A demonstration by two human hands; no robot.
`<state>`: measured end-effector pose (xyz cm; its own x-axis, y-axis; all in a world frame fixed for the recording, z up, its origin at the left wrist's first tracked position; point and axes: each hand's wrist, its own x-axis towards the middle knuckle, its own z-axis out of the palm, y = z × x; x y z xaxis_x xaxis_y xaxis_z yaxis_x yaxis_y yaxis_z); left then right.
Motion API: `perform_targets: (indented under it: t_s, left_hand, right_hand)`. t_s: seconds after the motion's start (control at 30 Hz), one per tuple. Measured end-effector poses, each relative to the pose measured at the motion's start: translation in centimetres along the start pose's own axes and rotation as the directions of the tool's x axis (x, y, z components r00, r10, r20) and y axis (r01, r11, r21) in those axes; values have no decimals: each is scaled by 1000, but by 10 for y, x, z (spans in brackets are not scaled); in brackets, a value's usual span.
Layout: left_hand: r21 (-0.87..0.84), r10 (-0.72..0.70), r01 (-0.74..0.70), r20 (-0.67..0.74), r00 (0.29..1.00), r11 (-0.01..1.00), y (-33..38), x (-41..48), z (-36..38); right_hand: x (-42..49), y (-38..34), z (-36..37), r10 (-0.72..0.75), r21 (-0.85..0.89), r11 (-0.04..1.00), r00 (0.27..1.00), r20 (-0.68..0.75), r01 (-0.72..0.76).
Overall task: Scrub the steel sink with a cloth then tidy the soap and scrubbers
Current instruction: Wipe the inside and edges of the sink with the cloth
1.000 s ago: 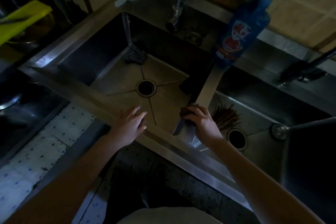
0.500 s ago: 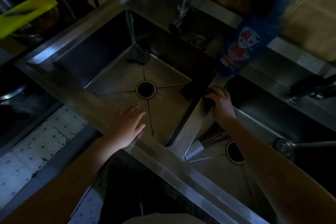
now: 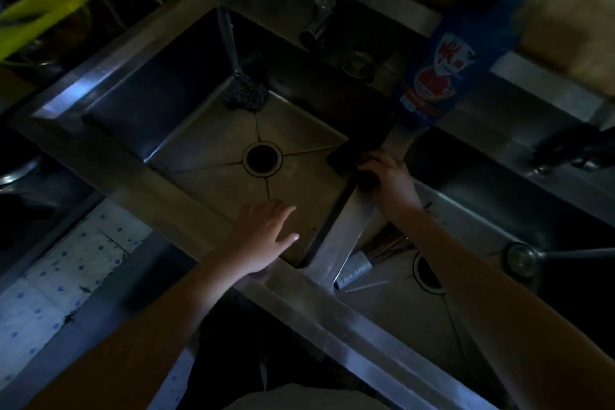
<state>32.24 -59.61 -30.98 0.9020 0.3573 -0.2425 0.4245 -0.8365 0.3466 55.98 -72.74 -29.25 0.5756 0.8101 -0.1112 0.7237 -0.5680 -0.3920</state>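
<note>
The steel sink has two basins split by a divider. My right hand presses a dark cloth onto the far part of that divider, fingers curled over it. My left hand lies flat and open on the front rim of the left basin, holding nothing. A blue soap bottle stands on the back ledge just beyond my right hand. A dark mesh scrubber sits in the left basin's back corner. A flat dark pad leans against the divider wall beside the cloth.
The tap hangs over the left basin, whose drain is open. A bamboo brush lies in the right basin near its drain. A round metal piece with a long handle juts in at the right. A yellow-green item sits far left.
My right hand has slid the cloth along the divider, from the front rim toward the soap bottle. The left hand has stayed on the front rim.
</note>
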Motion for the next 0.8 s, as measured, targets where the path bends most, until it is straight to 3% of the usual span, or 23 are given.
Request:
perform_targets:
  t_s: [0.27,0.5,0.67,0.8]
  left_hand:
    - [11,38,-38,15,999,999,45,20,21]
    - [22,12,-13,15,1000,1000,45,21,29]
    - [29,-29,27,63,998,999,45,20,29]
    - [41,-18,18,-5,1000,999,39,10,23]
  right_hand:
    - [-46,-2,10,-132,31,991,991,5,132]
    - [20,29,-11,53,3,999,998,23,-53]
    - [38,30,-15,79,75,994,996,-38,-76]
    - [6,22,-4,60,46,997,998,0,-60]
